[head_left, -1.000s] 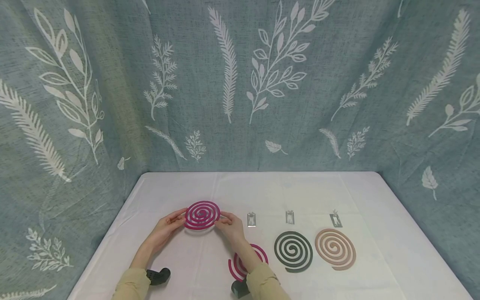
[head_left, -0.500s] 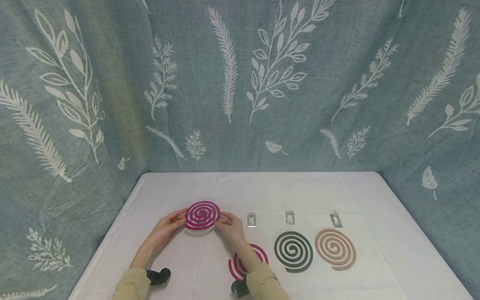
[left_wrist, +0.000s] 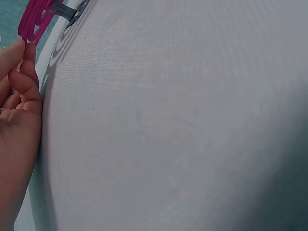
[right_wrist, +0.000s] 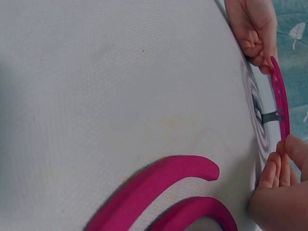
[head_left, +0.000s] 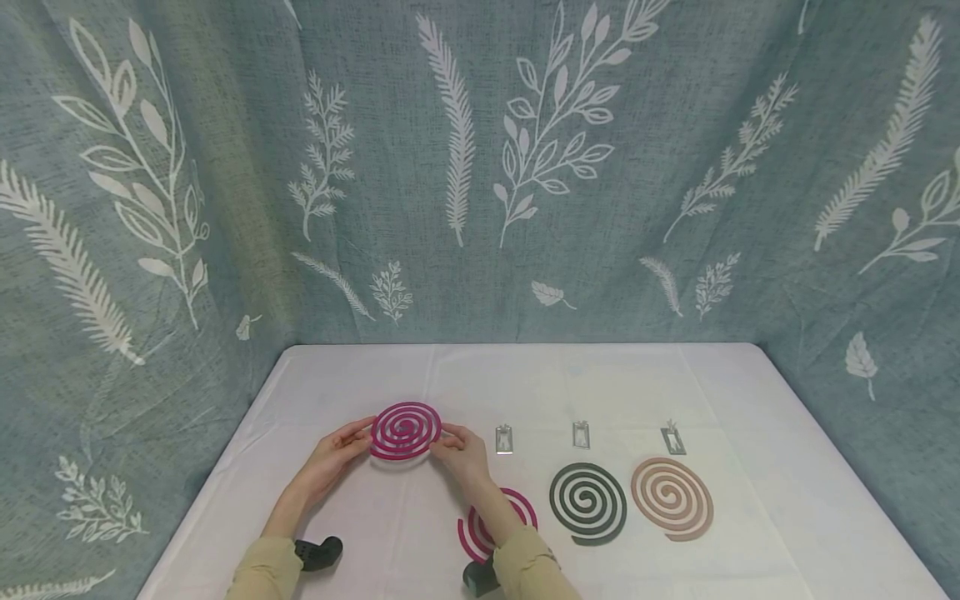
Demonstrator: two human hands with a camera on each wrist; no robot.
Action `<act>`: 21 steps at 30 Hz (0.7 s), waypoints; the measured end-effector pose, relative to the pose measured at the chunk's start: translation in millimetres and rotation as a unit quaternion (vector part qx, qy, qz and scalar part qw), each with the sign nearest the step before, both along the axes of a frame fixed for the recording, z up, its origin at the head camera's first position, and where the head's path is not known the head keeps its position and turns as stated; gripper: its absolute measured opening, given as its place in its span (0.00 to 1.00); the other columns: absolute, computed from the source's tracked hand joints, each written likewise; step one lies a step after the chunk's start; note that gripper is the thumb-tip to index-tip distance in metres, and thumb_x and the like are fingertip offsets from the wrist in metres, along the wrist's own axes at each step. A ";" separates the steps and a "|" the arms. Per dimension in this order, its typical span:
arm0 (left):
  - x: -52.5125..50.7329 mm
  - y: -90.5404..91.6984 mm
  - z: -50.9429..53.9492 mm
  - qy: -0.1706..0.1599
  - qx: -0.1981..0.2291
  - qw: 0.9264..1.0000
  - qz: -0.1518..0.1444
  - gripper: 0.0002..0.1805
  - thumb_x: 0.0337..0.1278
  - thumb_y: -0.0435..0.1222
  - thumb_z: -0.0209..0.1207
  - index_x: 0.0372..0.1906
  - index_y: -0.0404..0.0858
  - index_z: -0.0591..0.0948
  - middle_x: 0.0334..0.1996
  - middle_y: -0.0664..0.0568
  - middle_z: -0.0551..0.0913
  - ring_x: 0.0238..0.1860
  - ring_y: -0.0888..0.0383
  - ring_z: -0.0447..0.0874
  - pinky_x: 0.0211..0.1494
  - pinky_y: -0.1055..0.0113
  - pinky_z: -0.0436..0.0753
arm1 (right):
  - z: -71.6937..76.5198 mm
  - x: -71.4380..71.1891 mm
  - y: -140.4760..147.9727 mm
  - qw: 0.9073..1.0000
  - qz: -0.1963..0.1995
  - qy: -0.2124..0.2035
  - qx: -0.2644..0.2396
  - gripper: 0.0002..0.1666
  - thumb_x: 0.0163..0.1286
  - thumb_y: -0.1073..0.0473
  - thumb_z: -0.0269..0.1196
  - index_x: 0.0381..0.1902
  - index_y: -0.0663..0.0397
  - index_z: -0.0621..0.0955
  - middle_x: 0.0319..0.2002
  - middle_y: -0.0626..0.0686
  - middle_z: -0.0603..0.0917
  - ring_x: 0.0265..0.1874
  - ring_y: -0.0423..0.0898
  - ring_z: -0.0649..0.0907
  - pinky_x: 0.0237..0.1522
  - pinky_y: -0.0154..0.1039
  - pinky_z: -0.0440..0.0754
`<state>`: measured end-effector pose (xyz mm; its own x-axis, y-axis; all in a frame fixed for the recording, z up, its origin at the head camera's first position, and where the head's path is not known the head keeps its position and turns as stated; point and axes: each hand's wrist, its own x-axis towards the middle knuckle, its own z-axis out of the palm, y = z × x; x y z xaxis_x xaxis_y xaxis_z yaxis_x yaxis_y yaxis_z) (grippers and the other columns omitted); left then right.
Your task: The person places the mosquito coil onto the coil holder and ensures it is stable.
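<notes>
1. Held coil: solid magenta, spiral pattern.
2. Partly covered coil: matching magenta.
3. Third coil: dark green.
4. Fourth coil: tan.
5. Stands: silver-grey.
6. Tablecloth: plain white.
7. Sleeves: light beige.
8. Curtain: blue-green, printed with white leaves.

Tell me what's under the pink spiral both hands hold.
A grey metal stand sits under the pink spiral, its upright part reaching the spiral. From above, the spiral partly covers it; exactly how they meet is hidden.
</notes>
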<state>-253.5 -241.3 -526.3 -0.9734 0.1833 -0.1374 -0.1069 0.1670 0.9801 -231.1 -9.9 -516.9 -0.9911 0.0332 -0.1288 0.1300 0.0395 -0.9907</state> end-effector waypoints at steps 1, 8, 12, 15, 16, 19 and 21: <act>0.0 0.1 0.1 0.000 -0.001 1.000 0.000 0.31 0.65 0.36 0.55 0.69 0.28 0.60 0.37 0.64 0.74 0.42 0.75 0.73 0.51 0.85 0.74 | 0.5 0.2 0.1 1.000 0.000 -0.001 0.000 0.24 0.58 0.66 0.66 0.53 0.64 0.77 0.31 0.59 0.85 0.26 0.36 0.77 0.38 0.32 0.80; -0.9 0.6 0.3 -0.003 -0.008 1.000 0.005 0.31 0.65 0.37 0.55 0.69 0.29 0.61 0.37 0.64 0.74 0.43 0.75 0.72 0.51 0.85 0.73 | -1.2 -1.1 0.2 1.000 0.003 0.001 -0.004 0.24 0.58 0.66 0.66 0.53 0.65 0.77 0.31 0.58 0.85 0.26 0.36 0.77 0.38 0.31 0.80; -0.9 1.1 1.2 -0.007 -0.014 1.000 0.009 0.32 0.65 0.38 0.55 0.69 0.30 0.61 0.38 0.64 0.73 0.44 0.75 0.72 0.51 0.86 0.73 | -3.7 -3.1 0.1 1.000 0.003 -0.004 -0.007 0.24 0.58 0.66 0.66 0.53 0.64 0.77 0.29 0.54 0.85 0.26 0.36 0.77 0.38 0.31 0.80; -0.7 1.6 2.0 -0.008 -0.016 1.000 0.012 0.32 0.65 0.39 0.55 0.69 0.30 0.61 0.39 0.64 0.73 0.44 0.75 0.72 0.51 0.86 0.73 | -4.7 -3.8 0.0 1.000 0.003 -0.007 -0.010 0.24 0.58 0.66 0.66 0.54 0.64 0.77 0.28 0.52 0.84 0.25 0.36 0.77 0.39 0.31 0.81; -0.7 1.8 2.2 -0.009 -0.016 1.000 0.013 0.32 0.65 0.39 0.55 0.69 0.30 0.61 0.39 0.64 0.73 0.44 0.75 0.72 0.51 0.86 0.73 | -4.7 -3.8 0.1 1.000 0.004 -0.007 -0.011 0.24 0.58 0.66 0.66 0.54 0.64 0.77 0.28 0.52 0.84 0.25 0.36 0.77 0.39 0.32 0.81; -0.8 2.0 2.4 -0.011 -0.014 1.000 0.016 0.31 0.65 0.38 0.55 0.69 0.30 0.61 0.38 0.64 0.73 0.44 0.75 0.72 0.51 0.85 0.73 | -4.1 -3.3 0.2 1.000 0.004 -0.003 -0.012 0.24 0.58 0.66 0.65 0.54 0.64 0.77 0.28 0.52 0.84 0.26 0.36 0.77 0.39 0.32 0.81; -0.9 2.1 2.1 -0.013 -0.013 1.000 0.018 0.31 0.65 0.38 0.55 0.69 0.30 0.61 0.38 0.64 0.73 0.43 0.75 0.72 0.51 0.85 0.73 | -3.8 -2.9 0.3 1.000 0.004 -0.002 -0.012 0.24 0.58 0.66 0.65 0.53 0.64 0.77 0.28 0.52 0.84 0.26 0.36 0.77 0.39 0.32 0.81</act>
